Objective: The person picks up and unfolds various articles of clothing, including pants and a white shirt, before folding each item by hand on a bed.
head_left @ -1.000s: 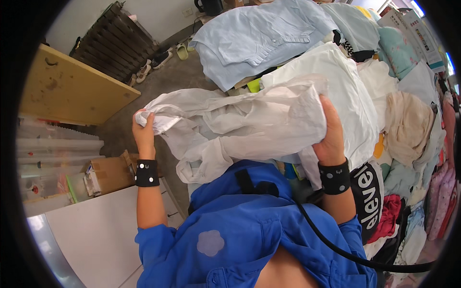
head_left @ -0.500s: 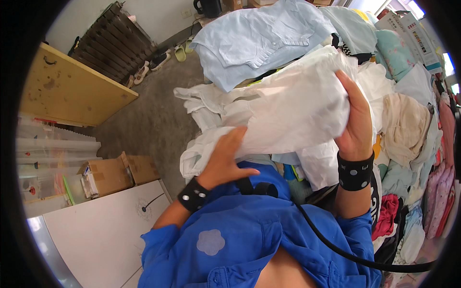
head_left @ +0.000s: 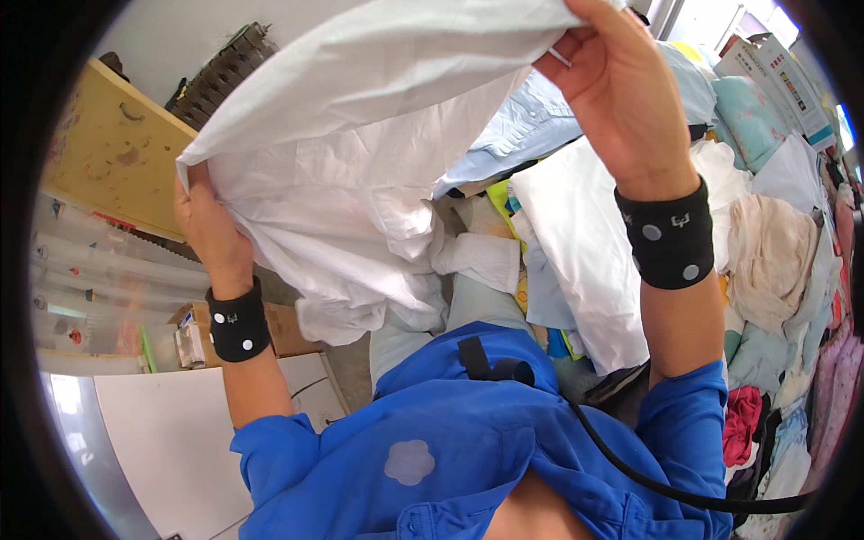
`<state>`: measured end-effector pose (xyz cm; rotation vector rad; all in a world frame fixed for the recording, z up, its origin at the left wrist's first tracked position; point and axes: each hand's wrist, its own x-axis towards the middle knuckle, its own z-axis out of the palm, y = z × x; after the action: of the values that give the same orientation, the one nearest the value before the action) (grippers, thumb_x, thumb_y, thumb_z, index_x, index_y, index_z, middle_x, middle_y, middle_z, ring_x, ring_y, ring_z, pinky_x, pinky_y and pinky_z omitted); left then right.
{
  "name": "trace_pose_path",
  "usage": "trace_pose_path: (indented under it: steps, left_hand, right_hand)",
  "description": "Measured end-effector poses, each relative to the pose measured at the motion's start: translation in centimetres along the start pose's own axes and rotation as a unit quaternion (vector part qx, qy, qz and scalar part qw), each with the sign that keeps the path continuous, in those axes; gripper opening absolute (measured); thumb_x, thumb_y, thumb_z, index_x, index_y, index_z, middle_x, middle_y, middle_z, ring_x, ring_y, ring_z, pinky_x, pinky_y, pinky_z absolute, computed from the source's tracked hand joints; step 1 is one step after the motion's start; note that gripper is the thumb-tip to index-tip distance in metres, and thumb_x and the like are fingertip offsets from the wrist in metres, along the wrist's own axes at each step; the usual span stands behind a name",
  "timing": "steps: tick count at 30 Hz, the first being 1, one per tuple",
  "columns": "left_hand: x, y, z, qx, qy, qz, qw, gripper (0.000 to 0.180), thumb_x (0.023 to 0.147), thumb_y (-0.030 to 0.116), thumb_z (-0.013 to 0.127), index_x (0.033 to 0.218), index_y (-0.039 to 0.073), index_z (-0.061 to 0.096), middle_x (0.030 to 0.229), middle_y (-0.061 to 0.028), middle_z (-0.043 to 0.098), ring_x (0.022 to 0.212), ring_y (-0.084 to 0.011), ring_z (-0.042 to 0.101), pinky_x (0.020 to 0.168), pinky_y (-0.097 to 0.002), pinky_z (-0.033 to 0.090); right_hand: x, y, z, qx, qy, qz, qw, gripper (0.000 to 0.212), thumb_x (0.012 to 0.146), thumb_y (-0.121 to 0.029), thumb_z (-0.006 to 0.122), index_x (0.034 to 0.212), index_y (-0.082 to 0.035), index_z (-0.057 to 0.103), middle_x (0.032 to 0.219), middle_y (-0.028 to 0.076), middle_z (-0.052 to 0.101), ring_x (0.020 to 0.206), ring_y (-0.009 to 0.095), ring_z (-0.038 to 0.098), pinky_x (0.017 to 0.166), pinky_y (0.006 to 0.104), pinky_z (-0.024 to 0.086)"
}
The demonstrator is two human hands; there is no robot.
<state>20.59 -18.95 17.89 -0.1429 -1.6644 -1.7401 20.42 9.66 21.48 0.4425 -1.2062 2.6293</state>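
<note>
A white shirt (head_left: 360, 144) hangs stretched between my two raised hands, its edge bowing up toward the top of the view. My left hand (head_left: 211, 229) grips one corner at the left; the cloth partly covers those fingertips. My right hand (head_left: 625, 103) pinches the opposite edge near the top, thumb and fingers closed on the fabric. The lower part of the shirt falls in loose folds, with a sleeve-like end (head_left: 481, 256) dangling above my lap. Beneath my right forearm, another white cloth (head_left: 585, 261) is spread on the clothes pile.
Heaped clothes fill the right side, among them a light blue garment (head_left: 531, 117), a beige cloth (head_left: 774, 247) and a red one (head_left: 742, 423). At left stand a yellow wooden panel (head_left: 135, 144), cardboard boxes (head_left: 292, 333) and a white cabinet top (head_left: 171, 441). A black cable (head_left: 630, 468) crosses my front.
Both hands have risen and moved apart, the left going up and left, the right upward. The bunched white shirt has opened out between them; my left hand has closed on its edge.
</note>
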Motion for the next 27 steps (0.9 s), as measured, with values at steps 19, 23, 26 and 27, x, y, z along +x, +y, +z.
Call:
trace_pose_path:
  steps: [19, 23, 26, 27]
  left_hand:
    - [3.8, 4.9, 7.7, -0.167, -0.053, -0.112, 0.978, 0.029, 0.085, 0.018, 0.047, 0.109, 0.002, 0.047, 0.11, -0.0082, 0.051, 0.098, -0.0196, 0.051, 0.088, -0.0331, 0.041]
    - [7.5, 9.2, 8.6, -0.224, -0.139, -0.051, 0.963, 0.028, 0.086, 0.018, 0.044, 0.108, 0.002, 0.049, 0.107, -0.0087, 0.053, 0.096, -0.0195, 0.052, 0.085, -0.0319, 0.043]
    - [9.0, 9.4, 9.6, -0.264, -0.192, -0.028, 0.945, 0.027, 0.087, 0.018, 0.043, 0.108, 0.001, 0.049, 0.105, -0.009, 0.055, 0.095, -0.0194, 0.053, 0.083, -0.0312, 0.044]
    - [9.0, 9.3, 9.4, -0.15, -0.191, 0.037, 0.969, 0.029, 0.086, 0.018, 0.044, 0.108, 0.0, 0.049, 0.105, -0.0102, 0.055, 0.095, -0.0206, 0.053, 0.084, -0.0312, 0.043]
  right_hand:
    - [0.6, 8.3, -2.7, -0.218, -0.082, -0.007, 0.972, 0.04, 0.088, -0.035, 0.037, 0.112, -0.004, 0.047, 0.116, 0.008, 0.048, 0.109, 0.014, 0.043, 0.094, 0.0278, 0.029]
    - [0.1, 14.2, -2.4, -0.126, -0.156, 0.077, 0.977, 0.054, 0.086, -0.037, 0.041, 0.124, 0.0, 0.034, 0.125, 0.012, 0.039, 0.118, 0.019, 0.033, 0.099, 0.0298, 0.023]
    - [-2.3, 19.5, -2.9, -0.068, -0.206, 0.186, 0.958, 0.051, 0.087, -0.032, 0.041, 0.127, -0.003, 0.03, 0.127, 0.011, 0.038, 0.117, 0.018, 0.033, 0.098, 0.0302, 0.025]
    - [-4.3, 20.2, -2.8, -0.056, -0.231, 0.232, 0.943, 0.051, 0.087, -0.031, 0.042, 0.128, -0.003, 0.03, 0.127, 0.011, 0.038, 0.117, 0.017, 0.033, 0.098, 0.0301, 0.026]
